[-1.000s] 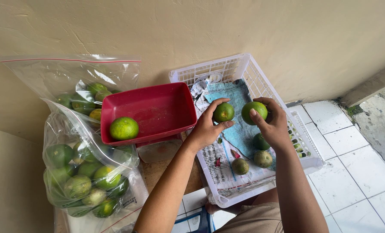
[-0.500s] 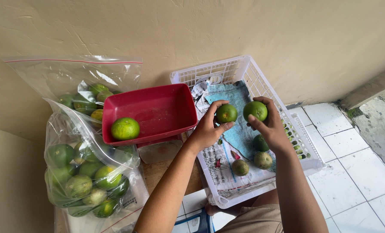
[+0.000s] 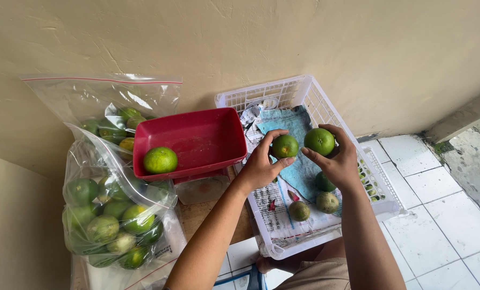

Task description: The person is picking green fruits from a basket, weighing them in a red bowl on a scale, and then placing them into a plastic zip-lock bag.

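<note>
Fingers on both hands are closed around fruit: left hand [image 3: 261,166] pinches a small green citrus fruit [image 3: 285,146] between thumb and fingertips, right hand [image 3: 339,164] cups a larger green citrus fruit [image 3: 319,141]. Both fruits sit side by side, just above the white plastic basket [image 3: 304,88], over the blue cloth [image 3: 299,172] that lies on its newspaper lining [image 3: 275,207]. Three more fruits remain in the basket: one green fruit [image 3: 324,182] partly hidden behind the right wrist, two duller ones [image 3: 327,202] [image 3: 299,210] nearer the front edge. Red tray [image 3: 197,140] sits just left of the basket on a low scale-like base [image 3: 202,188], with one green citrus fruit [image 3: 160,160] in its left corner. Two clear zip bags [image 3: 111,215] [image 3: 100,102] of similar green fruit stand further left against the wall [image 3: 240,37]. Handling note, judgement only: the grips look light, which suits soft-skinned fruit; turning each one in the fingertips exposes the whole skin without squeezing. Tray walls are low, so anything put in there should be lowered and let go, not dropped, or it may roll into the fruit already in it.
</note>
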